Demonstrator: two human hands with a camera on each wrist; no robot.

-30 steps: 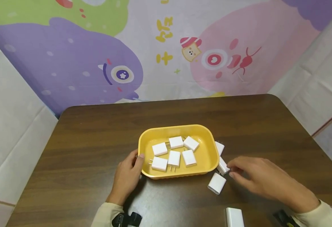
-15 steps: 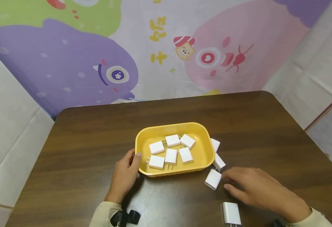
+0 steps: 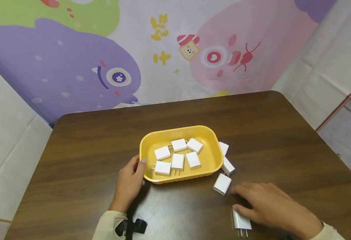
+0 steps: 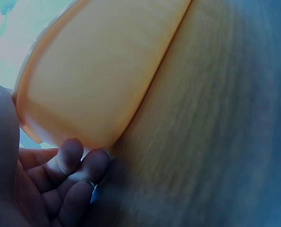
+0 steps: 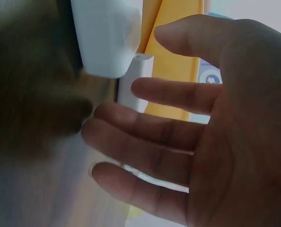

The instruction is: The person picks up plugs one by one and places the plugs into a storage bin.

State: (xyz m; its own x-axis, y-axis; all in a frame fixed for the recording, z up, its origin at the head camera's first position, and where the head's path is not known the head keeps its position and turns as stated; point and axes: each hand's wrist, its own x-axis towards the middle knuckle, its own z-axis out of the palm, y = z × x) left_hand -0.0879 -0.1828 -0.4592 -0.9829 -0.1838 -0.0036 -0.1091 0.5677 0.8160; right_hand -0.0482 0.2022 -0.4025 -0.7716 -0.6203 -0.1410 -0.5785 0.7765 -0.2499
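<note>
While the left grip [image 3: 128, 185] clasps the tray [image 3: 210, 156], white chargers [image 3: 222, 184] separate it from the unclenched right grip [image 3: 270, 206].

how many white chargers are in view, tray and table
10: six chargers in the yellow tray, three chargers just outside its right end, one charger next to the right hand. Any beneath that hand would be hidden.

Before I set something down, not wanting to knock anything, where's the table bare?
The table is bare left of the left hand and behind the yellow tray. Crowded: the tray's right end, with three loose white chargers, and the right hand near a fourth charger.
</note>
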